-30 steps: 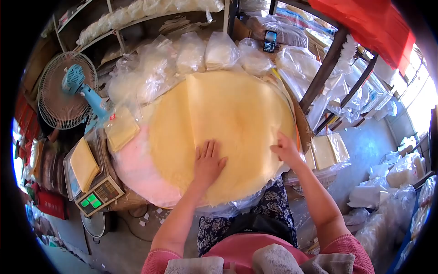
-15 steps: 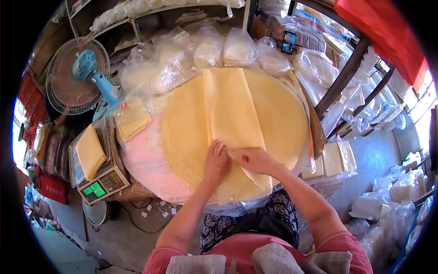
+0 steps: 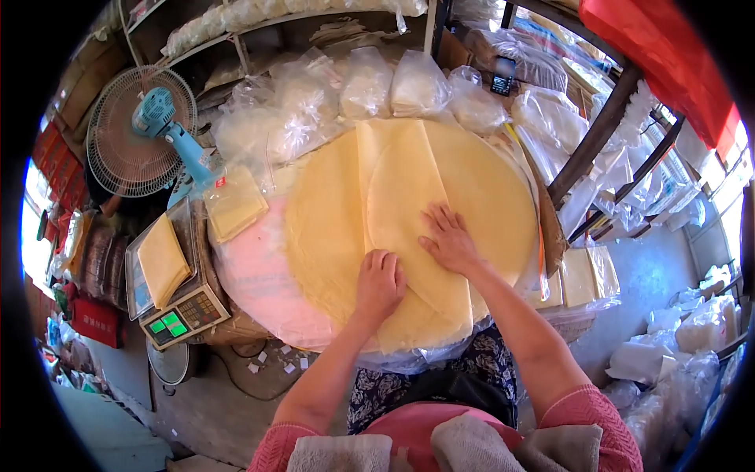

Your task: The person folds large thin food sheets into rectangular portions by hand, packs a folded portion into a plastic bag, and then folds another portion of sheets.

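Observation:
Broad, round, thin yellow sheets (image 3: 495, 189) lie stacked on the round work surface. Across their middle runs a folded yellow sheet (image 3: 405, 177), a long strip whose lower end spreads out toward my lap. My left hand (image 3: 381, 283) rests at the strip's left edge with its fingers curled down on the sheet; the fingertips are partly hidden. Palm down on the strip's right side, my right hand (image 3: 451, 240) lies flat with its fingers spread, pressing the surface and holding nothing.
At left stand a blue fan (image 3: 153, 114) and a digital scale (image 3: 182, 321) bearing folded yellow sheets (image 3: 163, 263). A bagged stack (image 3: 234, 206) lies beside the scale. Filled plastic bags (image 3: 366, 82) line the far edge, with a phone (image 3: 503, 75) behind. A dark post (image 3: 594, 138) rises at right.
My right hand has left the pinched sheet edge near my left hand, moved up and right, and opened flat on the strip. My left hand has stayed near the fold, slightly lower.

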{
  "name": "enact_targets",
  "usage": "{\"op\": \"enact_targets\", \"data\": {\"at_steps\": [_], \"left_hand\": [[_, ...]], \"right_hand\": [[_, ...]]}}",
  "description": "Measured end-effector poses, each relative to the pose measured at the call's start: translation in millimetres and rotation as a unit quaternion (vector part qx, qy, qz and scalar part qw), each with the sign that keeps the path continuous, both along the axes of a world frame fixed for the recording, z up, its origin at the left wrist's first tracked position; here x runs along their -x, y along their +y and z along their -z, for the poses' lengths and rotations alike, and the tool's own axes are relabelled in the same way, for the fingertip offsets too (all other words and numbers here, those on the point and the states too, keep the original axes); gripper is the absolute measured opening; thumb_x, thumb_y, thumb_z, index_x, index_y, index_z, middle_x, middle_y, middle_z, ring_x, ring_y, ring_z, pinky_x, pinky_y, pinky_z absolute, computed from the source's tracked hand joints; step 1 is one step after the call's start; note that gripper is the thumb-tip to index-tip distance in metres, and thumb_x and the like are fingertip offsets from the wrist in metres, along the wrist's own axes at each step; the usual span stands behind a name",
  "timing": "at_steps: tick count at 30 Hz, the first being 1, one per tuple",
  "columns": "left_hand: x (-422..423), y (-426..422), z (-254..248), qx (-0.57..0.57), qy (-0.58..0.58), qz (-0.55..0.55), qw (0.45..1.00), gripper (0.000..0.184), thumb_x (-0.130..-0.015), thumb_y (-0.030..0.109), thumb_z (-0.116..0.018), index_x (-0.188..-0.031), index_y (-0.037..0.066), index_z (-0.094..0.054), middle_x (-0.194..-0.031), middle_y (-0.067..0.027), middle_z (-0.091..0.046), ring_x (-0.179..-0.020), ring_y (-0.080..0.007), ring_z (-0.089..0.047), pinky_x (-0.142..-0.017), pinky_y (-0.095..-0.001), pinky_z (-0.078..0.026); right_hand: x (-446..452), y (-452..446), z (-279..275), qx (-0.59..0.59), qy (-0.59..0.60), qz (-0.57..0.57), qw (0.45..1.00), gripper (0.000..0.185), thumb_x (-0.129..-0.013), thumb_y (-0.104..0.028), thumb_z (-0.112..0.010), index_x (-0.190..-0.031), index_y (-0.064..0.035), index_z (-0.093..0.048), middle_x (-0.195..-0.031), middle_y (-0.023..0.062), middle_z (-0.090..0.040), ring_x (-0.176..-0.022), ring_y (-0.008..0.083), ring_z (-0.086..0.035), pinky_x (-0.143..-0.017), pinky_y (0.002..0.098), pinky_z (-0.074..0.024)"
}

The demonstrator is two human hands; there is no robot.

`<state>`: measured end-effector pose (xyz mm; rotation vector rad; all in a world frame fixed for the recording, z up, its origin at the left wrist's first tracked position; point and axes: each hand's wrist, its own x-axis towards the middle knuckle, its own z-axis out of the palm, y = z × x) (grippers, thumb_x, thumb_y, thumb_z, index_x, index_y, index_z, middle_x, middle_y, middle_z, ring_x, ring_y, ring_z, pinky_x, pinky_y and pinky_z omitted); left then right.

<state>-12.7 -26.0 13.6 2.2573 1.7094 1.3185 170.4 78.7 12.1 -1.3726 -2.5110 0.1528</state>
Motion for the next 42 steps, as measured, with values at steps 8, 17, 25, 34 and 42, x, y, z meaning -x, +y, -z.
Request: {"op": "enact_targets", "data": {"at_steps": [8,17,25,34,42], "left_hand": [[1,0,6,0.005,0.033,-0.002,0.999,0.024,-0.072,0.007,-0.058,-0.095,0.0,-0.058,-0.103,-0.0159,-0.053,-0.1,-0.0354,-0.05,-0.088,-0.0448,-0.042],[45,-33,-8,0.162,0.066,0.172,0.969,0.045,-0.069,0.005,-0.059,-0.114,0.002,-0.057,-0.127,-0.0139,-0.049,-0.121,-0.0346,-0.043,-0.102,-0.0407,-0.038],[69,-52,-31,0.161,0.137,0.264,0.941,0.043,-0.077,0.008,-0.062,-0.119,0.004,-0.057,-0.131,-0.0152,-0.052,-0.123,-0.0304,-0.046,-0.102,-0.0386,-0.039],[24,-47,-27,0.32,-0.162,-0.062,0.932,0.045,-0.082,0.012,-0.063,-0.126,0.006,-0.052,-0.103,-0.0147,-0.061,-0.096,-0.027,-0.059,-0.081,-0.0372,-0.048],[-13,-39,0,0.13,0.194,0.001,0.972,0.057,-0.09,0.044,-0.051,-0.137,0.012,-0.042,-0.148,-0.0144,-0.028,-0.139,-0.034,-0.021,-0.108,-0.0589,-0.015]], "right_hand": [[-8,-46,-5,-0.082,-0.063,-0.073,0.992,0.054,-0.095,-0.044,-0.04,-0.139,-0.0135,-0.04,-0.148,0.0122,-0.03,-0.138,0.0308,-0.022,-0.109,0.0542,-0.019],[-79,-77,-20,0.093,0.073,-0.244,0.962,0.054,-0.081,-0.005,-0.052,-0.134,-0.0187,-0.049,-0.144,0.0104,-0.037,-0.137,0.0289,-0.029,-0.11,0.0488,-0.0222],[-85,-88,-24,0.119,0.191,-0.142,0.964,0.034,-0.077,0.0,-0.054,-0.108,-0.0109,-0.064,-0.111,0.0098,-0.062,-0.11,0.0252,-0.056,-0.09,0.0349,-0.0443],[-73,-84,-11,0.259,0.311,0.197,0.893,0.027,-0.084,-0.024,-0.065,-0.074,-0.0006,-0.057,-0.058,0.0093,-0.058,-0.044,0.0173,-0.056,-0.047,0.0319,-0.0456],[-61,-83,-31,0.094,0.178,0.196,0.96,0.035,-0.084,-0.028,-0.064,-0.106,-0.0026,-0.057,-0.101,0.0156,-0.064,-0.087,0.0254,-0.065,-0.072,0.0386,-0.0512]]}}
